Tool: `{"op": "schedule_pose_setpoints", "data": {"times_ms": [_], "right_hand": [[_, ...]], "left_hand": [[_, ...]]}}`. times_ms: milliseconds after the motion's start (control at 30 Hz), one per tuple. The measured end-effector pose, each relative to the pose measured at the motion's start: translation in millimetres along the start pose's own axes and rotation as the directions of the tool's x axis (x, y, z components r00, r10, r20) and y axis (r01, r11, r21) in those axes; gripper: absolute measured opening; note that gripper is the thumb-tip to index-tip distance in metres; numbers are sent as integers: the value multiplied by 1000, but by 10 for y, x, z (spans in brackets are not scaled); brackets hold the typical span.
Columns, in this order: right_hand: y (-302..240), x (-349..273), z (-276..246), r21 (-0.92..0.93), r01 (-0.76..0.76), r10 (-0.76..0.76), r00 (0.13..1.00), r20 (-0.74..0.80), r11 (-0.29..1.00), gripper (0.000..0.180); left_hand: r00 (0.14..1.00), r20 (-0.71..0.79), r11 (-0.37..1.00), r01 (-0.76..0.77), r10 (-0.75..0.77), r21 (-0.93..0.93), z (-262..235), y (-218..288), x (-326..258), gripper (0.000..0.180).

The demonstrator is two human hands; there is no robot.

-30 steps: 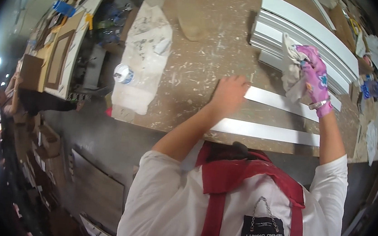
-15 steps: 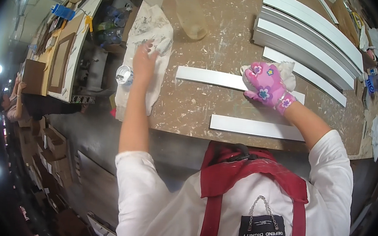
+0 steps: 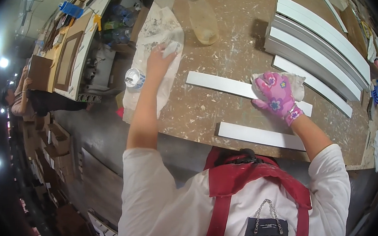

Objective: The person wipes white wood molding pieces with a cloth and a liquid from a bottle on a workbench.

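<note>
My bare left hand is over a stained whitish cloth on the workbench. Its fingers are closed on a small, flat, whitish piece, whose kind I cannot make out. Just left of that forearm stands an open white tub with a blue pattern. My right hand, in a pink flowered glove, grips a crumpled off-white rag. Hand and rag rest across a narrow white strip lying on the bench. Another white strip lies nearer to me, partly behind my right forearm.
A stack of white boards occupies the back right of the paint-spotted workbench, with a single strip before it. A bottle of cloudy liquid stands beyond the cloth. At far left, another person is by a second table.
My left hand has lifted slightly from the cloth and now has the whitish piece in its fingers. My right hand stays on the rag and strip. The whole view has shifted a little.
</note>
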State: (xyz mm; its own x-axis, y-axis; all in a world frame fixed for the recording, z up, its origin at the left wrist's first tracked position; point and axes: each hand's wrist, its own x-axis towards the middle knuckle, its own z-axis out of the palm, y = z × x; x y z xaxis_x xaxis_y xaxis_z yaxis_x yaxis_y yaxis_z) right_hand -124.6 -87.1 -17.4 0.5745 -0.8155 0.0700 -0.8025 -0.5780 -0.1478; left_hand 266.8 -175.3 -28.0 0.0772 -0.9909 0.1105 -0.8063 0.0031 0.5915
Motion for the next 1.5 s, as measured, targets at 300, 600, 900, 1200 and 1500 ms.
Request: {"op": "schedule_pose_setpoints", "data": {"times_ms": [300,600,900,1200,1500], "right_hand": [[-83,24,-86,23,2,-3,997,71,1000,53],[-95,208,-259,55,6,-16,980,199,998,53],[-361,737,-50,-2,103,-102,992,76,995,39],[-359,716,-38,13,74,-75,993,90,997,41],[-348,691,15,18,63,-63,997,44,998,43]], "left_hand": [[992,121,827,38,37,-562,105,-552,-728,37],[849,411,57,453,-331,-890,-223,-67,-830,32],[830,332,-31,357,-449,-934,-190,-83,-497,27],[817,332,82,416,-470,-906,-107,-21,-423,26],[864,279,131,361,-419,-923,-143,-97,-411,32]]}}
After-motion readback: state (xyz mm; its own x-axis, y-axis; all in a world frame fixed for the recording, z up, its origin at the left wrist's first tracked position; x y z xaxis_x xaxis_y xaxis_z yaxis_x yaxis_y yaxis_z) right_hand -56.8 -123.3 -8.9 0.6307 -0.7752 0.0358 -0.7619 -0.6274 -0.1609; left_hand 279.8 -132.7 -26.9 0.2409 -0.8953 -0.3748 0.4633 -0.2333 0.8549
